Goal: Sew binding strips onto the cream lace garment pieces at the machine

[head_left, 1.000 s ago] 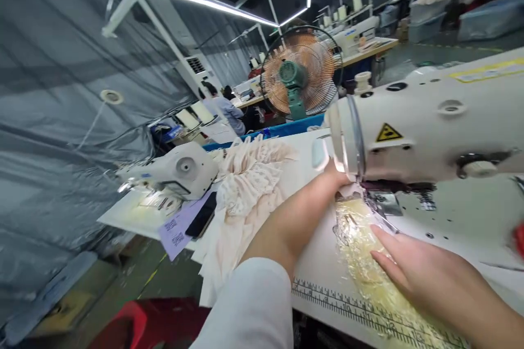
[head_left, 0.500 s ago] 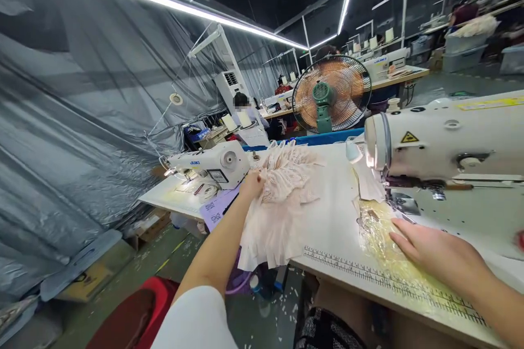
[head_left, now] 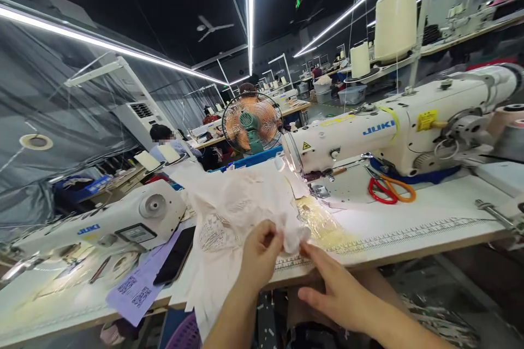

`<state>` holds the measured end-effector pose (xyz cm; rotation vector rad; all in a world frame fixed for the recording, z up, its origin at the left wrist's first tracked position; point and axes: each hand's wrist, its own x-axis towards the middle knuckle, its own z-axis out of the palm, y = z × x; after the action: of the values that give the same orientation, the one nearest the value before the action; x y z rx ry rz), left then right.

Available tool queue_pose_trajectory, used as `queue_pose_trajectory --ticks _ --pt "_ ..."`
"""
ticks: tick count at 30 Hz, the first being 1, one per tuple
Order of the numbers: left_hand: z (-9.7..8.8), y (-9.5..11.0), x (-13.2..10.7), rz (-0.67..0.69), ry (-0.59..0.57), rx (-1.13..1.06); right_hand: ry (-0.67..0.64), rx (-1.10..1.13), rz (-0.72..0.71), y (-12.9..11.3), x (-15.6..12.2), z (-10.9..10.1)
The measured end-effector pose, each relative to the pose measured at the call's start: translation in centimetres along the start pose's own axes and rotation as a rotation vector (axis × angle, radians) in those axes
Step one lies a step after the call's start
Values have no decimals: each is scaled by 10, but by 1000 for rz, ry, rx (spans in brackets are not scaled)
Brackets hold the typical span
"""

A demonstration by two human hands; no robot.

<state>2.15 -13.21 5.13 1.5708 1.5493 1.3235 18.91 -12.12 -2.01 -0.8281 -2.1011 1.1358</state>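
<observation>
A pale, nearly white lace garment (head_left: 235,199) lies spread over the sewing table, part of it hanging off the front edge. My left hand (head_left: 262,253) pinches a gathered bit of it between thumb and fingers. Just to the right, my right hand (head_left: 338,286) has its fingers stretched toward the same bunched fabric, fingertips at its edge and thumb held apart. Beyond both hands is the needle end of a white sewing machine (head_left: 352,139). Shiny yellowish film (head_left: 321,223) covers the tabletop below the needle area.
Red-and-orange-handled scissors (head_left: 388,188) lie under the machine's arm. At left are a second sewing machine (head_left: 94,234), a dark phone (head_left: 176,256) and a purple sheet with printed codes (head_left: 135,294). A fan (head_left: 251,122) stands behind the table; a person (head_left: 164,139) sits farther back.
My view has turned right. The lace garment has been drawn closer by my left hand, and my right hand has left the yellowish film and come over to the fabric.
</observation>
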Motion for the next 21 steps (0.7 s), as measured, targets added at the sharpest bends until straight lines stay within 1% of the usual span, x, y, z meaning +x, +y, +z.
queue_pose_trajectory --ticks 2,3,5,7,9,10,12,13,14,15,16,17,19,21 --pt "23 -5 -12 -53 -149 -59 -50 109 68 -4 -9 11" --pt "31 -8 -16 -82 -211 -95 -58 157 97 -3 -13 14" --pt "39 -15 -22 -123 -313 -165 -40 258 138 3 -21 14" --pt "37 -22 -28 -122 -375 -243 -11 359 170 10 -29 11" --pt "30 -31 -39 -102 -450 -352 38 433 238 16 -39 5" --pt "25 -35 -45 -92 -517 -407 75 480 277 18 -45 3" --pt "16 -44 -61 -104 -695 -463 132 613 362 21 -55 0" --pt "14 -48 -68 -141 -769 -455 138 685 391 22 -60 0" --pt "13 -51 -75 -188 -804 -431 125 742 404 22 -65 0" --pt "15 -55 -81 -233 -789 -406 93 776 409 22 -70 1" --pt "18 -58 -87 -275 -726 -387 46 785 413 22 -75 3" --pt "23 -62 -92 -309 -630 -373 -5 777 412 22 -80 4" --pt "35 -70 -101 -349 -385 -348 -73 737 416 23 -90 3" --pt "44 -76 -109 -391 -184 -292 -93 682 425 28 -99 -3"
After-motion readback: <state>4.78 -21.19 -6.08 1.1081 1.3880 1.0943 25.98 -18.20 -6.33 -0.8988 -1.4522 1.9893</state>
